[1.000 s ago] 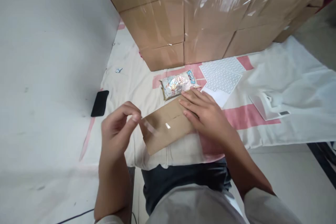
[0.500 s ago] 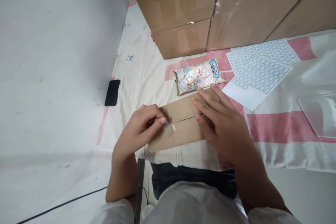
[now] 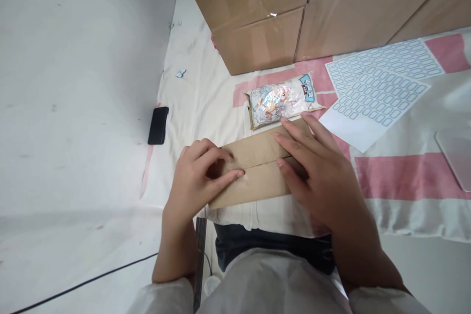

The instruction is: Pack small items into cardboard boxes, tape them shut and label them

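Observation:
A small flat cardboard box [image 3: 253, 184] with a seam along its top lies tilted at the table's near edge. My left hand [image 3: 200, 176] is curled around its left end, thumb tip on the top by the seam and index fingertip bent close by. A faint shiny patch, perhaps clear tape, shows beside that thumb. Across the right half of the box rests my right hand [image 3: 316, 171], its fingers spread and pressing flat. Just beyond the box is a plump shiny printed packet [image 3: 281, 100], near the right fingertips.
Large taped cartons [image 3: 265, 41] stand along the back. Label sheets [image 3: 379, 95] overlap at the right, near a clear plastic piece [image 3: 456, 157]. A black phone [image 3: 158, 125] lies left by the white wall [image 3: 81, 83]. A cable [image 3: 88, 282] runs at lower left.
My left thumb has slid a little right along the seam and parted from the index finger. The clear tape patch shows less. My right hand stays on the box; the view has shifted slightly.

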Action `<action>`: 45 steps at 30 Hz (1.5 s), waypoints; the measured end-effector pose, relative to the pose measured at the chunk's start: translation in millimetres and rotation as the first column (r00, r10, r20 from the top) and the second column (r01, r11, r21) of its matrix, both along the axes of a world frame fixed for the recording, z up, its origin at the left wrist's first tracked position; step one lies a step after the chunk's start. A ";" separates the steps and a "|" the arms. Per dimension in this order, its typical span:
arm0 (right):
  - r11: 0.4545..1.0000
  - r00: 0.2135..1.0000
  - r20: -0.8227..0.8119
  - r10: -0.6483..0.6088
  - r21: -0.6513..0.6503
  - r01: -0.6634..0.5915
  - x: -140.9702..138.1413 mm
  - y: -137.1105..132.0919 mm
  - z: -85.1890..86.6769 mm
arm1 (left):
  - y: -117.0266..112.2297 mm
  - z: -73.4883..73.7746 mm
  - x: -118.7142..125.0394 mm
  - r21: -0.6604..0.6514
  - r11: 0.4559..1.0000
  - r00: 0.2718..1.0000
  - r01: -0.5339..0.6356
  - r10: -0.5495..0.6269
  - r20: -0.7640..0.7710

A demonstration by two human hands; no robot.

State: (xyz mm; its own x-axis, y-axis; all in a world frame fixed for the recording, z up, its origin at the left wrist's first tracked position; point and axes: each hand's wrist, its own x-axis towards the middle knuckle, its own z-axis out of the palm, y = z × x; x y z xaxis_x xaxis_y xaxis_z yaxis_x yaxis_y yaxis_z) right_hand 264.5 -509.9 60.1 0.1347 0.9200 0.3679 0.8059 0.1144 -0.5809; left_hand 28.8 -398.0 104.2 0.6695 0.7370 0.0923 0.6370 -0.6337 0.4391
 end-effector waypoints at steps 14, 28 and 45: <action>0.999 0.999 0.015 -0.036 0.035 0.035 -3.7 0.2 -2.8 | 9.7 -13.6 2.5 -0.306 0.948 0.989 -0.088 0.120 0.086; 0.991 0.993 -0.058 -0.101 0.077 0.105 -9.3 3.0 -5.9 | -7.2 -13.4 2.4 -0.209 0.972 0.994 -0.110 0.105 -0.034; 0.978 0.960 -0.231 -0.159 0.093 0.185 -43.1 3.8 -1.3 | 10.4 -7.8 -27.2 -0.251 0.968 0.999 0.018 -0.026 -0.026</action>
